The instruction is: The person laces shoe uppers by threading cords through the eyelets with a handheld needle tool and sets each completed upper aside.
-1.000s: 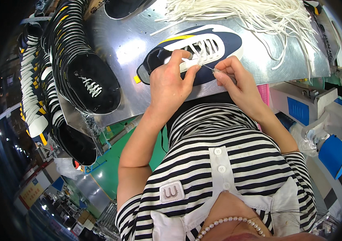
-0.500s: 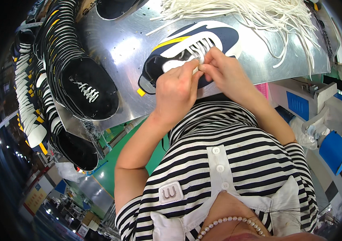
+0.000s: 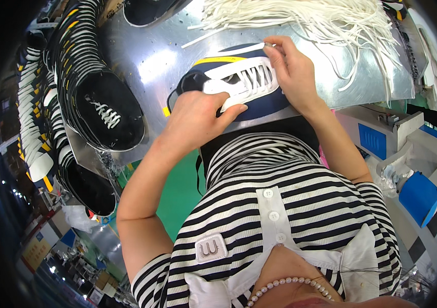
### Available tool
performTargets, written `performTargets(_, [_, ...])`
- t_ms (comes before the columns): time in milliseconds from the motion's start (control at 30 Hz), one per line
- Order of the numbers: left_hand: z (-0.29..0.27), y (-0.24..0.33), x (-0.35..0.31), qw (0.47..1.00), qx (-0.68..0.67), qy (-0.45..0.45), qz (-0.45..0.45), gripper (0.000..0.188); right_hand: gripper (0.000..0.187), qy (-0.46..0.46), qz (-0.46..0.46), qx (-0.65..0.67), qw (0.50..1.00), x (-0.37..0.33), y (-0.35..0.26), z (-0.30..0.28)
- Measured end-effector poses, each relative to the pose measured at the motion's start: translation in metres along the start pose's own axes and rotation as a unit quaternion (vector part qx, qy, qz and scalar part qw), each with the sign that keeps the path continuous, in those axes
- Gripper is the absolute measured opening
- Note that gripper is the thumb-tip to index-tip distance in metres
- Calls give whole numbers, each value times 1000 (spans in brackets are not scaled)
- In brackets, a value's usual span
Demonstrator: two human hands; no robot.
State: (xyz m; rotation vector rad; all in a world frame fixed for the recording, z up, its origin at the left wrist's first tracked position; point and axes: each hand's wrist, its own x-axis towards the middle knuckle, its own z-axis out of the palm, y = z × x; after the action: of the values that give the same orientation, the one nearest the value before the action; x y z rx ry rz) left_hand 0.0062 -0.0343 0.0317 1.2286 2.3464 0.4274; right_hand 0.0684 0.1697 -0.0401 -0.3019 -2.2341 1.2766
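Note:
A navy, white and yellow shoe upper [image 3: 257, 102] lies on the metal table in front of me, toe to the right. White lacing [image 3: 251, 77] crosses its throat in several rows. My left hand [image 3: 195, 115] is closed on the near edge of the upper by the collar, thumb and forefinger around the white part. Beyond the lacing, my right hand [image 3: 295, 72] pinches the end of a white shoelace [image 3: 239, 50], which runs leftward over the far side of the upper. The fingertips of my left hand are partly hidden.
A heap of loose white shoelaces [image 3: 305, 20] lies at the table's far right. Nested black uppers [image 3: 108, 113] form a long stack at the left, beside another row of uppers [image 3: 39, 133]. A grey and blue machine [image 3: 403, 143] stands to the right.
My hands, together over the lacing before, have come apart. The right has moved up and slightly right with a lace; the left has moved down-left onto the upper's near edge.

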Motion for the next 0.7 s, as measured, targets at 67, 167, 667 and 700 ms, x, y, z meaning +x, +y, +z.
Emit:
performTargets(67, [14,-3,-9,990,20,119,70,29,19,-23,25,4,999,-2,0,-1])
performTargets(167, [43,1,-50,937,47,324,122,42,22,-44,-6,43,998,-13,-4,-4])
performTargets(667, [0,33,-88,592,-704,388,60,44,15,-130,-20,74,988,-16,-16,-75])
performTargets(700, [-13,59,-83,643,-611,460,14,44,25,-155,-47,-65,985,-21,9,-108])
